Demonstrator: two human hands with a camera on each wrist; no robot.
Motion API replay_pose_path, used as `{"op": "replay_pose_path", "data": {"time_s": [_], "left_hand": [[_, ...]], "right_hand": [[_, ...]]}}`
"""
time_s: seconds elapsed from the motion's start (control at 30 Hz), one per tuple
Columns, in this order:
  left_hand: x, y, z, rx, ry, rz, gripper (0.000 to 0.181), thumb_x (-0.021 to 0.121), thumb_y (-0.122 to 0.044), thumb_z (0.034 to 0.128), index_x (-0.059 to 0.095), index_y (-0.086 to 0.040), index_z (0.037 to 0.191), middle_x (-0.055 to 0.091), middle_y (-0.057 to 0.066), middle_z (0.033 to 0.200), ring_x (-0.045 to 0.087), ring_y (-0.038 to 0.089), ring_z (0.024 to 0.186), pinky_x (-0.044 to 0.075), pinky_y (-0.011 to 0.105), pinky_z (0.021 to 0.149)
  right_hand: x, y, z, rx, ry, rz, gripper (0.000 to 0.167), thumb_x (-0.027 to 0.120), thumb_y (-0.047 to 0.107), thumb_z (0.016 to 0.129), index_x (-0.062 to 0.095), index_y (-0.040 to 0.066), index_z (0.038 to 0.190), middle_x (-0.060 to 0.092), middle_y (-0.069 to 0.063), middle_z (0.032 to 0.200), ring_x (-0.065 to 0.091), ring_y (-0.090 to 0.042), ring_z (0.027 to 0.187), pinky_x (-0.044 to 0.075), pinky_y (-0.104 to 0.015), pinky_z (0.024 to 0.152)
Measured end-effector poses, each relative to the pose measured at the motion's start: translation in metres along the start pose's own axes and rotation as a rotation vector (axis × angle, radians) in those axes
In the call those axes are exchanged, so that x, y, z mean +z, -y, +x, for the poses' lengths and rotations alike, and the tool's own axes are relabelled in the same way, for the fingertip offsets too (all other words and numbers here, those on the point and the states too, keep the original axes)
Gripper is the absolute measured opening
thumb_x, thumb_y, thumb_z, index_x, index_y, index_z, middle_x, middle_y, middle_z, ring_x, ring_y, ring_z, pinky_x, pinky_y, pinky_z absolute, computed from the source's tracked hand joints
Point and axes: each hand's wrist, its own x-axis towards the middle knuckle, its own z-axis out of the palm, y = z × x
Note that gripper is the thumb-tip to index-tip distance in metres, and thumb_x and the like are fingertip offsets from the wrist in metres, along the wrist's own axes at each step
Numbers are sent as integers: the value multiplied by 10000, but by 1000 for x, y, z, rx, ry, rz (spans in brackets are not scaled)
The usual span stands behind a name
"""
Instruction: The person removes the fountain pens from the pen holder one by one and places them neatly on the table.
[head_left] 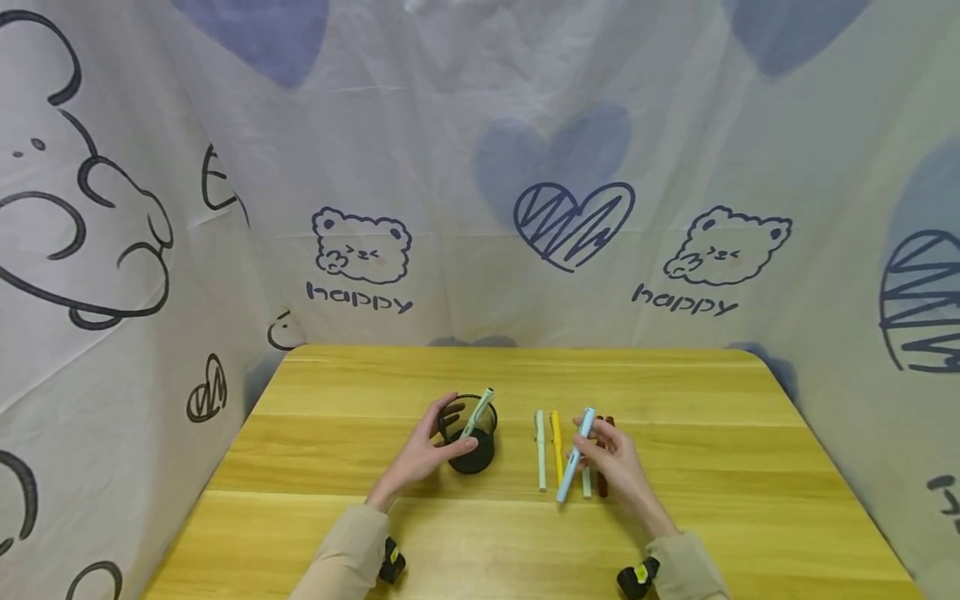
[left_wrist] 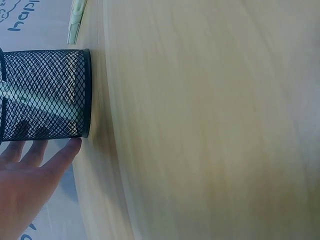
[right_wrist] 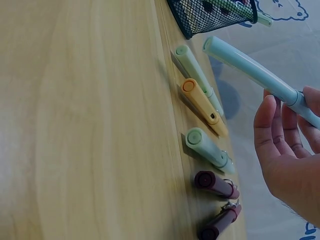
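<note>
A black mesh pen holder (head_left: 472,457) stands upright on the table with a light green pen (head_left: 478,412) leaning inside it. My left hand (head_left: 422,452) holds the holder from its left side, thumb at the front and fingers around the back. In my right hand (head_left: 617,463), thumb and fingers pinch a light blue pen (head_left: 574,460), raised and tilted above the table. Below and beside it lie a pale green pen (head_left: 541,454), a yellow pen (head_left: 557,442), a second pale green pen (right_wrist: 207,146) and two dark red pens (right_wrist: 216,184), partly hidden by the right hand in the head view.
The wooden table (head_left: 337,400) ends at a back edge against a white cloth (head_left: 465,300) printed with hearts and bears. The cloth also hangs at both sides. Black wrist cameras (head_left: 637,577) sit at both sleeves.
</note>
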Motion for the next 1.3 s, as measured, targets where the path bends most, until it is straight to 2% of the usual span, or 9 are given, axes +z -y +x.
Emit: {"op": "replay_pose_path", "data": {"time_s": [0.17,0.33,0.47,0.77,1.0,1.17,1.3], "left_hand": [[0,1,0,5,0,1,797,737,-227,928,275,-323,1570,379,103,1606,347,349,1499,359,637,1160],[0,1,0,10,5,3,802,734,-227,929,267,-309,1576,370,114,1612,341,363,1500,353,647,1159],[0,0,0,8,5,0,805,739,-235,925,270,-306,1576,366,119,1615,339,362,1501,345,651,1162],[1,-1,0,-2,-4,6,810,749,-239,918,280,-285,1576,374,116,1609,351,350,1496,370,614,1163],[0,0,1,14,5,6,833,741,-234,924,250,-202,1596,354,159,1614,344,384,1492,377,621,1154],[1,0,1,10,1,10,837,738,-235,926,244,-185,1600,362,141,1613,347,371,1494,375,610,1161],[1,0,1,4,-3,1,819,741,-232,924,264,-232,1589,366,137,1610,352,368,1491,379,609,1158]], "right_hand": [[-2,0,-2,1,-21,-16,481,625,118,999,487,-114,1397,615,-135,1039,740,-193,861,617,-312,722],[-6,0,-4,2,-48,-41,474,629,111,996,504,-99,1402,636,-78,1017,735,-157,844,620,-315,739],[-10,-1,-5,-5,-49,-68,477,627,84,992,493,-130,1396,649,-65,991,731,-127,818,614,-286,713],[-19,-3,-9,-11,-18,-153,466,623,81,993,504,-124,1395,620,-182,1006,682,-91,763,607,-309,675],[-22,-6,-9,-13,22,-199,461,590,12,992,468,-169,1397,626,-272,1031,661,-84,726,586,-284,641],[-23,-7,-7,28,40,-243,467,588,-25,973,455,-172,1395,622,-282,1046,648,-83,703,577,-271,636],[-21,-8,-7,66,55,-266,492,602,-26,959,444,-174,1400,631,-277,1038,626,-103,678,569,-265,630]]}}
